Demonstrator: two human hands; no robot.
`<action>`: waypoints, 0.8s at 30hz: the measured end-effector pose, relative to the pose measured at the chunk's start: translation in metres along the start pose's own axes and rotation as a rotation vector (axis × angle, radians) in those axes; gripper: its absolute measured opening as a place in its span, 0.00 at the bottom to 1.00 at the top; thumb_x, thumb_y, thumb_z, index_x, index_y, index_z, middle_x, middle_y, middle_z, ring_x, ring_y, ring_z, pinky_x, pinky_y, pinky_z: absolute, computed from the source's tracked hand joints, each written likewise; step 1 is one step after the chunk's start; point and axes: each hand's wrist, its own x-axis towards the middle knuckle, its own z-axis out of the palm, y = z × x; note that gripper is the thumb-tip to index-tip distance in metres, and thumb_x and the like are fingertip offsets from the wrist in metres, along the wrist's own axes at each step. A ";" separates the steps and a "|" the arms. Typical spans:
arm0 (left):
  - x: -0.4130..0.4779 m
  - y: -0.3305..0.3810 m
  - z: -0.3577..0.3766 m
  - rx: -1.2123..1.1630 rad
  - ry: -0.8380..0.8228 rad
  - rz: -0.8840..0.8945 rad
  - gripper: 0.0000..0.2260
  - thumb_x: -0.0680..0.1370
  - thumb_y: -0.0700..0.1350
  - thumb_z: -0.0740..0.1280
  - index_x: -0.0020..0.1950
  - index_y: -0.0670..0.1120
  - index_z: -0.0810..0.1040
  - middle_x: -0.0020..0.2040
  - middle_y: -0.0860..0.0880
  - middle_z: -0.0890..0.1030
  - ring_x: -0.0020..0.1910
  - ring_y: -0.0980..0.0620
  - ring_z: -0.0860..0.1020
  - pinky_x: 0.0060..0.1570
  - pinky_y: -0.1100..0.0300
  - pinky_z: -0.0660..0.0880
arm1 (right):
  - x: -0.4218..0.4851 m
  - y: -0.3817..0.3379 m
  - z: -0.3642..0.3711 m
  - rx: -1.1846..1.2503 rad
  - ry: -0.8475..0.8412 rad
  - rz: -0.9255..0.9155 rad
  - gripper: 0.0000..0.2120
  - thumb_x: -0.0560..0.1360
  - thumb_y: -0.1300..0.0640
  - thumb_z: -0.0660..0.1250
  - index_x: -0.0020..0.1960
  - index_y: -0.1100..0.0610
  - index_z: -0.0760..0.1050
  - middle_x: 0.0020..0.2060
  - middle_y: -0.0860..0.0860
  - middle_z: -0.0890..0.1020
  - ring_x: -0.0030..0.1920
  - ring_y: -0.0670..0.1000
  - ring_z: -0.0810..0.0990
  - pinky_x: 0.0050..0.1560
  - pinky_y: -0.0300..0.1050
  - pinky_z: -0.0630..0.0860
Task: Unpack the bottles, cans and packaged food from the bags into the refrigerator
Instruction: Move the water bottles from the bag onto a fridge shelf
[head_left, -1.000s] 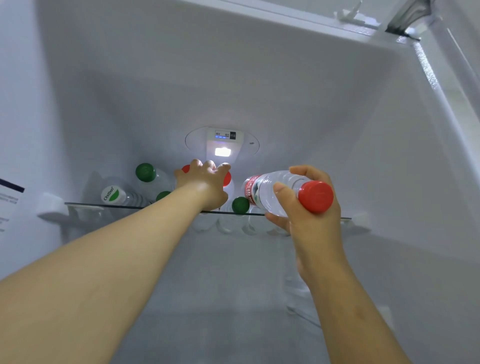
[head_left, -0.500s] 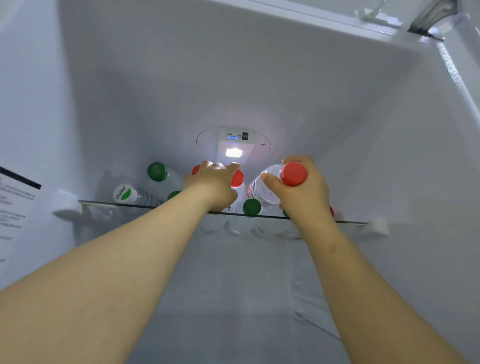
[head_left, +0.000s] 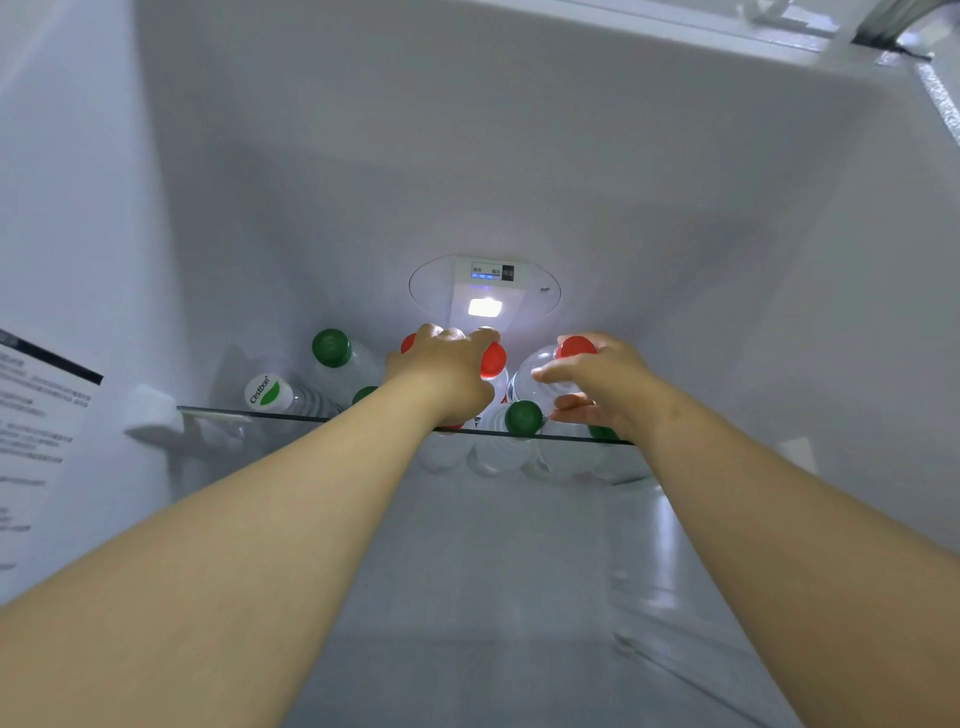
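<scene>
Fingers (head_left: 571, 415) of the right hand (head_left: 610, 384) are curling under the red-capped bottle (head_left: 537, 371) while the thumb is pressing on its shoulder, so they are clamping it and not yet letting go. A second ago this bottle was hanging out in front of the glass shelf (head_left: 311, 418), cap towards the camera. Now it is lying in on the pile, just above a green-capped bottle (head_left: 523, 417) that is sitting right under the fingertips. By my reading the placing is nearly finished and only the release is left.

Just to the left of those fingers, the left hand (head_left: 447, 376) is arching over the upper bottles (head_left: 493, 360), fingers bent round them as before, apparently keeping the stack from rolling.

Both palms are covering most of what they are holding, so whether the new bottle is already resting its weight on the others is not showing. Clear bottle bodies are blurring into the white wall and into the glass edge. Another green cap is peeking out from under the right wrist. No bags are appearing anywhere, so how much is still waiting is impossible to judge.
</scene>
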 end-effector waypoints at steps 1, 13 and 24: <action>0.000 0.000 0.000 -0.003 -0.001 0.001 0.23 0.78 0.46 0.59 0.72 0.56 0.58 0.64 0.48 0.69 0.67 0.45 0.60 0.56 0.49 0.67 | -0.001 0.000 -0.001 0.052 -0.012 0.012 0.13 0.72 0.60 0.70 0.55 0.56 0.72 0.43 0.52 0.73 0.38 0.56 0.76 0.45 0.50 0.81; 0.000 0.000 0.001 -0.024 0.017 -0.002 0.22 0.78 0.46 0.59 0.71 0.56 0.59 0.64 0.49 0.69 0.68 0.46 0.60 0.55 0.50 0.65 | 0.005 0.007 0.005 -0.615 0.336 -0.452 0.04 0.73 0.60 0.68 0.47 0.57 0.74 0.48 0.56 0.77 0.43 0.56 0.77 0.43 0.47 0.77; -0.001 0.000 0.000 -0.011 -0.007 0.001 0.22 0.77 0.46 0.59 0.71 0.54 0.59 0.65 0.49 0.69 0.68 0.46 0.58 0.57 0.49 0.66 | -0.004 0.007 0.006 -0.554 0.347 -0.425 0.11 0.75 0.60 0.63 0.57 0.58 0.69 0.49 0.52 0.71 0.40 0.50 0.73 0.43 0.43 0.72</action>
